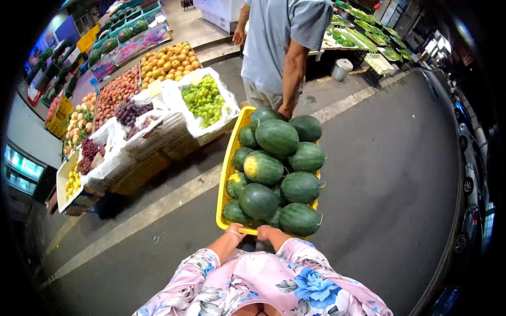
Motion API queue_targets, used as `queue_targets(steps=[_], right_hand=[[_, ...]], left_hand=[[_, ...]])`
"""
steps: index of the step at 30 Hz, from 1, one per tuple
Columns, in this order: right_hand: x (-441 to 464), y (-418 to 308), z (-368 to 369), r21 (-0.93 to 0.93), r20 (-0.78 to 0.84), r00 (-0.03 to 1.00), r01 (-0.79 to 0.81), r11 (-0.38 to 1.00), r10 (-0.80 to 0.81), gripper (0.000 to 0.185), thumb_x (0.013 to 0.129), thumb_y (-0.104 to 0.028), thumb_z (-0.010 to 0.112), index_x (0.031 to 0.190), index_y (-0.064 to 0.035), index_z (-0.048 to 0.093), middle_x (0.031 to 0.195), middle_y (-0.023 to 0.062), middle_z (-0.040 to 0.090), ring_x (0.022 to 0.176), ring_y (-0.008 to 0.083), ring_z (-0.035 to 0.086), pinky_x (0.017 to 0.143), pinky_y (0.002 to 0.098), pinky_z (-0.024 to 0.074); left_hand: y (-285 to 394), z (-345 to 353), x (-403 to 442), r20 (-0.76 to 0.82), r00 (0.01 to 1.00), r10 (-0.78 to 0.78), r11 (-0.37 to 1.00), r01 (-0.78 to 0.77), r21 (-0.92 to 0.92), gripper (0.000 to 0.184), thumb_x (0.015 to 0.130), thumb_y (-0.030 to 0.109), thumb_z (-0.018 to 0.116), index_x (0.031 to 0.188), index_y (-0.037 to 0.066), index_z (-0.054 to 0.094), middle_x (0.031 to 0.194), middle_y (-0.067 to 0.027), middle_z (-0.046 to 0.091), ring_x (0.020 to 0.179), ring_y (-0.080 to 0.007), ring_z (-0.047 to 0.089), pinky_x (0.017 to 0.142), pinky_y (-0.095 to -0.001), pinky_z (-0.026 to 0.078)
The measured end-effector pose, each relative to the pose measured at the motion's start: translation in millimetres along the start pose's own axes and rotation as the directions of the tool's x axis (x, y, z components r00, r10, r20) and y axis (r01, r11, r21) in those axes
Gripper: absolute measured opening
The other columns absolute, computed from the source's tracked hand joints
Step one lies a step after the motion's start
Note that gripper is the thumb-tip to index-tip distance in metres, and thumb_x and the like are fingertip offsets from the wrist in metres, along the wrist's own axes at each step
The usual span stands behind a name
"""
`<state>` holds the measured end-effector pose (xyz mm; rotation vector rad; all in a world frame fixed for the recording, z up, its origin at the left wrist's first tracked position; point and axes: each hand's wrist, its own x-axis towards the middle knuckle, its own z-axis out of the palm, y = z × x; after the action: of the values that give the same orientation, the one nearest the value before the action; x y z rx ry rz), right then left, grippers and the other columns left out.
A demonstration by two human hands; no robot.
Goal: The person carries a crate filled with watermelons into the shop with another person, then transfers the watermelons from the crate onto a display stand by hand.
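Observation:
A yellow plastic crate (226, 181) heaped with dark green watermelons (276, 137) hangs above the pavement in front of me. My left hand (234, 230) grips the crate's near rim toward its left corner. Close beside it, my right hand (266, 231) is wrapped round the same rim. At the far end stands a person in a grey shirt (287, 26), whose lowered hand (285, 112) is at the crate's far edge, partly hidden by the melons. One watermelon shows a yellow patch.
On the left is a fruit stand with green grapes (203, 101), dark grapes (132, 113), orange fruit (168, 63) and yellow fruit (73, 183). Leafy vegetables (363, 37) and a metal bucket (341, 69) are at the back right. Parked cars (470, 184) line the far right.

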<state>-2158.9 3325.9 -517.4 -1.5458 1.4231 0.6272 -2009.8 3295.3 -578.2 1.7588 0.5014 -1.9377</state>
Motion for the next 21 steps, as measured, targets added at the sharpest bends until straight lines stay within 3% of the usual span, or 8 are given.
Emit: queue_targets(steps=[3, 4, 5, 6, 10, 15, 17, 21], right_hand=[[1, 33, -31, 0.054, 0.036, 0.999, -0.024, 0.998, 0.023, 0.035, 0.069, -0.019, 0.052, 0.101, -0.0087, 0.059, 0.102, 0.0141, 0.059, 0.094, 0.0296, 0.056, 0.078, 0.0389, 0.0455], [8, 44, -38, 0.011, 0.029, 1.0, 0.0, 1.0, -0.001, 0.036, 0.069, -0.019, 0.052, 0.103, -0.0091, 0.059, 0.103, 0.014, 0.058, 0.095, 0.0294, 0.056, 0.079, 0.039, 0.0452], [-1, 55, -65, -0.046, 0.025, 0.999, 0.026, 0.999, -0.025, 0.036, 0.069, -0.019, 0.052, 0.104, -0.0096, 0.058, 0.105, 0.0139, 0.057, 0.096, 0.0292, 0.055, 0.08, 0.039, 0.0448], [-15, 65, -82, 0.034, -0.003, 1.0, -0.016, 0.999, 0.016, 0.031, 0.069, -0.015, 0.053, 0.096, -0.0028, 0.061, 0.104, 0.0162, 0.057, 0.096, 0.0303, 0.055, 0.08, 0.0389, 0.0448], [-8, 105, -132, 0.054, 0.009, 0.998, -0.07, 0.996, 0.07, 0.03, 0.07, -0.016, 0.053, 0.096, -0.0045, 0.062, 0.104, 0.015, 0.058, 0.096, 0.0295, 0.056, 0.082, 0.0374, 0.0446], [9, 167, -212, -0.033, 0.041, 0.999, -0.005, 0.999, 0.007, 0.033, 0.07, -0.016, 0.051, 0.101, -0.0067, 0.059, 0.107, 0.013, 0.057, 0.098, 0.0299, 0.054, 0.081, 0.0376, 0.0441], [26, 190, -238, -0.178, 0.058, 0.99, 0.137, 0.975, -0.129, 0.031, 0.07, -0.017, 0.051, 0.096, -0.004, 0.061, 0.099, 0.0148, 0.06, 0.093, 0.0308, 0.056, 0.08, 0.0384, 0.0444], [36, 239, -309, -0.241, 0.162, 0.973, 0.203, 0.949, -0.167, 0.03, 0.068, -0.019, 0.054, 0.093, -0.0024, 0.062, 0.097, 0.0166, 0.06, 0.092, 0.0304, 0.057, 0.078, 0.0386, 0.0447]], left_hand=[[-5, 39, 17, 0.065, 0.996, -0.058, 0.994, 0.063, -0.087, 0.025, 0.073, 0.004, 0.05, 0.097, -0.002, 0.046, 0.106, -0.0191, 0.05, 0.098, -0.034, 0.049, 0.083, -0.0456, 0.044], [-9, 59, -3, 0.094, 0.995, 0.022, 0.999, -0.019, -0.037, 0.023, 0.075, 0.007, 0.048, 0.096, -0.002, 0.046, 0.106, -0.0204, 0.05, 0.099, -0.0342, 0.049, 0.086, -0.045, 0.042], [-9, 74, -2, 0.206, 0.978, -0.021, 0.997, 0.035, -0.064, 0.024, 0.075, 0.006, 0.047, 0.096, -0.004, 0.045, 0.101, -0.0187, 0.05, 0.091, -0.0352, 0.051, 0.081, -0.0453, 0.045], [-10, 91, 1, 0.143, 0.989, -0.036, 0.997, 0.046, -0.068, 0.025, 0.075, 0.006, 0.046, 0.098, -0.004, 0.044, 0.103, -0.019, 0.049, 0.093, -0.0357, 0.051, 0.082, -0.0454, 0.045], [-5, 152, 25, 0.039, 0.998, -0.046, 0.988, 0.051, -0.143, 0.023, 0.076, 0.003, 0.047, 0.098, -0.003, 0.045, 0.106, -0.0196, 0.049, 0.097, -0.0358, 0.049, 0.085, -0.0455, 0.042], [2, 245, 15, 0.027, 0.999, -0.018, 0.986, 0.022, -0.168, 0.023, 0.078, 0.007, 0.046, 0.098, -0.003, 0.044, 0.104, -0.0189, 0.049, 0.091, -0.0358, 0.051, 0.081, -0.0426, 0.045], [7, 278, 10, 0.023, 1.0, -0.016, 0.977, 0.021, -0.212, 0.019, 0.077, 0.009, 0.047, 0.094, -0.002, 0.045, 0.102, -0.0162, 0.049, 0.092, -0.0336, 0.05, 0.079, -0.0414, 0.045], [6, 356, -16, -0.064, 0.996, 0.066, 0.94, -0.083, -0.33, 0.019, 0.078, 0.009, 0.05, 0.094, -0.001, 0.047, 0.1, -0.0156, 0.05, 0.092, -0.0334, 0.05, 0.08, -0.0409, 0.046]])
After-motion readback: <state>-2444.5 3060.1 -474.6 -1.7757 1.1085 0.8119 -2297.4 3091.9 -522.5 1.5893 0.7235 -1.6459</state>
